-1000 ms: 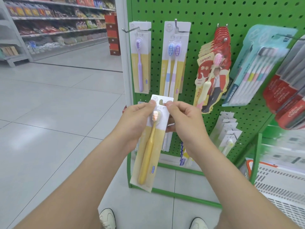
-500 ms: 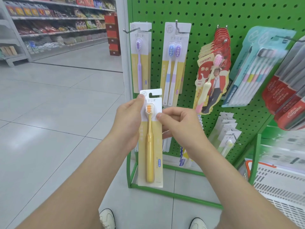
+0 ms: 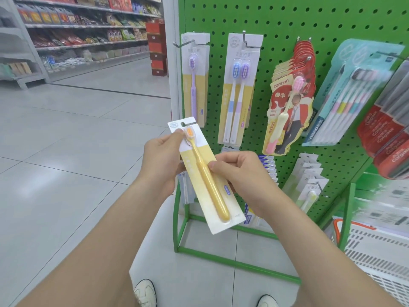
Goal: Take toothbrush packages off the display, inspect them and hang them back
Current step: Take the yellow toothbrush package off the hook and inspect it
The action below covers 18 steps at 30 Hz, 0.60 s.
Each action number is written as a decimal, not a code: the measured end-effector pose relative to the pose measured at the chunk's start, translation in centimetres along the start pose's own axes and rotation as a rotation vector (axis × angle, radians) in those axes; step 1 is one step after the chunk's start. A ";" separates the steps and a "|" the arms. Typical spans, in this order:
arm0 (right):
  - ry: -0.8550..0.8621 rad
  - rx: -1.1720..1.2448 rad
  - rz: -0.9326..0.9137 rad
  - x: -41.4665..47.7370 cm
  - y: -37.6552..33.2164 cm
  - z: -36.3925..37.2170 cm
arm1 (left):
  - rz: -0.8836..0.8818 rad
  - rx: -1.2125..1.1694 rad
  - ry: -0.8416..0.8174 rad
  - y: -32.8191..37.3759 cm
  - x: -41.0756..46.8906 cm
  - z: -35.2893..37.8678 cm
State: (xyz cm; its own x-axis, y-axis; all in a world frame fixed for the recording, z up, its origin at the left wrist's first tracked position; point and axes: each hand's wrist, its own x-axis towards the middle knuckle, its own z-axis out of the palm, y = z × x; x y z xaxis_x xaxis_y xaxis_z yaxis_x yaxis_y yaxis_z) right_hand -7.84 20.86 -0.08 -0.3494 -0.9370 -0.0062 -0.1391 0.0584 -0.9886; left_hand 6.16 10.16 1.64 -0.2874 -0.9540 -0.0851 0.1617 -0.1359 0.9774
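Left hand (image 3: 161,160) and right hand (image 3: 241,173) are pinching the yellow toothbrush package (image 3: 213,196), slanting upper-left to lower-right, hang hole (image 3: 188,124) nearest the left.

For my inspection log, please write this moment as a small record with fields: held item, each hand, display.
Held item: yellow toothbrush in white-and-yellow card package, off the hooks, tilted, brush head up-left
Left hand: pinches the package top beside the brush head
Right hand: pinches its right edge beside the handle
Display: green perforated metal board
Hanging: purple single-toothbrush package; blue-and-purple twin package
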 end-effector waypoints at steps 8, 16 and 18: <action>0.052 0.180 0.070 0.4 -0.3 0.2 | -0.025 0.015 -0.007 0.4 -0.2 0.0; 0.064 0.332 0.085 0.4 -0.5 -0.5 | 0.019 -0.221 0.117 0.9 0.0 -0.5; 0.065 0.355 0.071 0.3 -0.5 -0.6 | -0.052 -0.339 0.068 0.9 0.1 -0.4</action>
State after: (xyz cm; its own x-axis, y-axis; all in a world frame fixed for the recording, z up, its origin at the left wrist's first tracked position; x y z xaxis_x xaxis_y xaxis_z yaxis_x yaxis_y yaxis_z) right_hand -8.43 20.74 0.48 -0.4063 -0.9104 -0.0786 0.2137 -0.0110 -0.9768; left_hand 6.67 9.82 2.45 -0.2415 -0.9576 -0.1572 0.4565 -0.2551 0.8524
